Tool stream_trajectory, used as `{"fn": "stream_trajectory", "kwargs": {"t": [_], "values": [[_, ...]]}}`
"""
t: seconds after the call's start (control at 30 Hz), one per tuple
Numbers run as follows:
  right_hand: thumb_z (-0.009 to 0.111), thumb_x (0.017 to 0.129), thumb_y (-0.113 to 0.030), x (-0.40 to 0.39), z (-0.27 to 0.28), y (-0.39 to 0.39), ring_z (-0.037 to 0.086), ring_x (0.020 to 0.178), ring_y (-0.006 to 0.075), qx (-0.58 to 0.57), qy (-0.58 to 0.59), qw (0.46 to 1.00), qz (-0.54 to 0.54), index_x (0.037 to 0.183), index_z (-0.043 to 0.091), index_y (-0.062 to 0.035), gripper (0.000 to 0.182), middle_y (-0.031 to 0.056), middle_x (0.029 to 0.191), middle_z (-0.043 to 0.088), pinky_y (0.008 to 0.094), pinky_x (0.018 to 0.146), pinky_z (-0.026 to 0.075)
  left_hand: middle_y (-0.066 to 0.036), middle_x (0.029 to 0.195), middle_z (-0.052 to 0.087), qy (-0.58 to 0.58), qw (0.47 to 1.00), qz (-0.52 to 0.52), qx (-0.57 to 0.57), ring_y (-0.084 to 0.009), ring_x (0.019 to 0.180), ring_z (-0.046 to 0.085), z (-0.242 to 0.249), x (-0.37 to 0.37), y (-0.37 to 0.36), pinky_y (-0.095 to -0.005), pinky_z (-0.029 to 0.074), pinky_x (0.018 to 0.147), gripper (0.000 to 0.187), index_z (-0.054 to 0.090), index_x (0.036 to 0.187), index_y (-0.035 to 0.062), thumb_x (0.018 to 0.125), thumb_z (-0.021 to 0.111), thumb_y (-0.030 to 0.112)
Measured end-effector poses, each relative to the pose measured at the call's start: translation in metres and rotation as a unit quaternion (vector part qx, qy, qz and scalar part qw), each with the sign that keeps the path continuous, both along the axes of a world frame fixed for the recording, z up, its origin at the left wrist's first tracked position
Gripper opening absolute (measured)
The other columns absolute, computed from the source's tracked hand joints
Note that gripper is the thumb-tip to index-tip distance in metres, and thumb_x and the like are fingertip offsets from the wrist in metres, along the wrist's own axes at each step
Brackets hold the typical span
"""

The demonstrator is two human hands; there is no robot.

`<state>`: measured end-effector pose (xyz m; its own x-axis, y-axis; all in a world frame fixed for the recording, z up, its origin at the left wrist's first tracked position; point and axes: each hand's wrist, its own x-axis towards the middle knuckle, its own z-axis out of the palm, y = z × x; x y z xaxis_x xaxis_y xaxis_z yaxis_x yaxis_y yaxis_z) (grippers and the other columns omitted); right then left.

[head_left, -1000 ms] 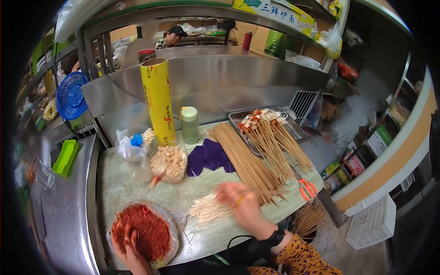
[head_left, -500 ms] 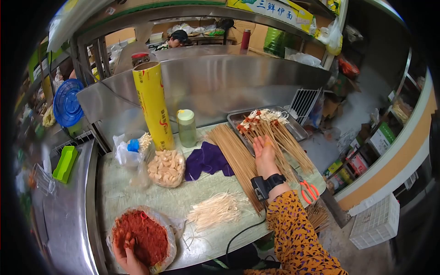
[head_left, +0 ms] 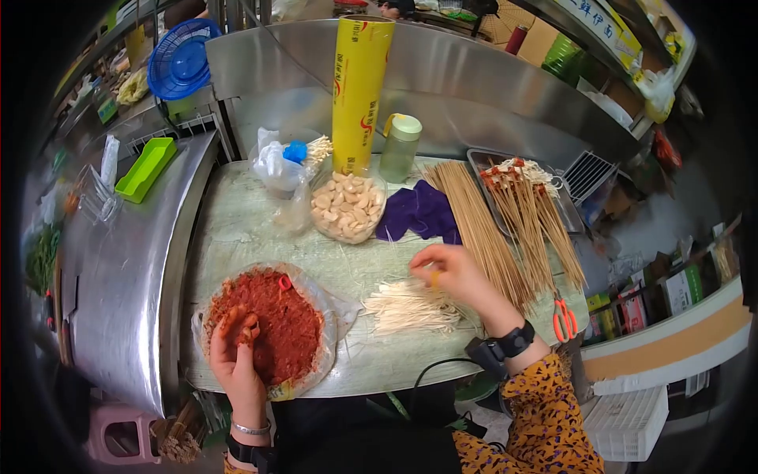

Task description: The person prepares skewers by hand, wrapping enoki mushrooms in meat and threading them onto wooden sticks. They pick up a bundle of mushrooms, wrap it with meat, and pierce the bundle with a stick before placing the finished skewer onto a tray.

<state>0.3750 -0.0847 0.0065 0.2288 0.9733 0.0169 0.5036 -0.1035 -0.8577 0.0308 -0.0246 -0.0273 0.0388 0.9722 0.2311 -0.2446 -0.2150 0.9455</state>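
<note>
My left hand is over the near left part of a plastic bag of red chili paste. Its curled fingertips are smeared with paste; whether anything else is between them is hidden. My right hand hovers just above a pile of enoki mushrooms, fingers loosely bent and apart, nothing visible in them. A yellow band shows on one of its fingers. Beyond it lie many bare wooden skewers. A metal tray bears the mushroom ends of other skewers, some coated red.
A bag of peeled garlic cloves, a purple cloth, a green bottle and a tall yellow film roll stand or lie at the back. Orange-handled scissors lie at the right edge. A green tray sits on the left counter.
My right hand has moved left and nearer from beside the tray to above the enoki. My left hand has lifted slightly from the paste. The view has turned left and downward.
</note>
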Motion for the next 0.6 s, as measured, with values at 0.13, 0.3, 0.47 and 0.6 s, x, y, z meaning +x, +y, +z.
{"fn": "stream_trajectory", "kwargs": {"t": [0.13, 0.3, 0.47, 0.6], "values": [[0.070, 0.071, -0.010, -0.018, -0.011, 0.021, 0.062, 0.072, 0.0229, -0.026, -0.265, 0.960, 0.089, 0.091, 0.063, -0.0043, 0.022, 0.0076, 0.087, 0.066, 0.0313, 0.063, 0.049, -0.014, 0.117, 0.056, 0.004, 1.000, -0.015, 0.001, -0.0215, 0.103, 0.057, -0.002, -0.001, -0.001, -0.0322, 0.046, 0.088, 0.037, 0.048, 0.121, -0.0038, 0.084, 0.044, -0.003], [0.073, 0.066, -0.013, -0.017, -0.019, 0.038, 0.061, 0.082, 0.0258, -0.148, -0.340, 0.917, 0.145, 0.086, 0.063, -0.0034, 0.024, 0.0107, 0.086, 0.065, 0.0332, 0.071, 0.048, -0.013, 0.116, 0.057, 0.004, 1.000, -0.023, -0.002, -0.0210, 0.102, 0.058, 0.000, -0.002, -0.001, -0.0315, 0.046, 0.086, 0.036, 0.050, 0.119, -0.0041, 0.084, 0.044, -0.003], [0.067, 0.070, -0.010, -0.006, -0.014, 0.038, 0.062, 0.081, 0.0260, -0.149, -0.257, 0.942, 0.156, 0.086, 0.065, -0.0041, 0.017, 0.0111, 0.084, 0.065, 0.0340, 0.071, 0.048, -0.012, 0.113, 0.057, 0.006, 1.000, -0.015, -0.010, -0.0205, 0.100, 0.058, 0.004, 0.000, -0.003, -0.0304, 0.046, 0.085, 0.035, 0.051, 0.117, -0.0043, 0.083, 0.043, -0.003], [0.067, 0.073, -0.014, 0.002, -0.015, 0.036, 0.063, 0.078, 0.0251, -0.124, -0.146, 0.971, 0.140, 0.087, 0.066, -0.0027, 0.018, 0.0134, 0.083, 0.066, 0.0318, 0.070, 0.048, -0.012, 0.114, 0.057, 0.011, 1.000, -0.019, -0.009, -0.0198, 0.099, 0.058, 0.003, -0.001, -0.002, -0.0300, 0.046, 0.085, 0.033, 0.052, 0.116, -0.0041, 0.084, 0.044, -0.002]]}}
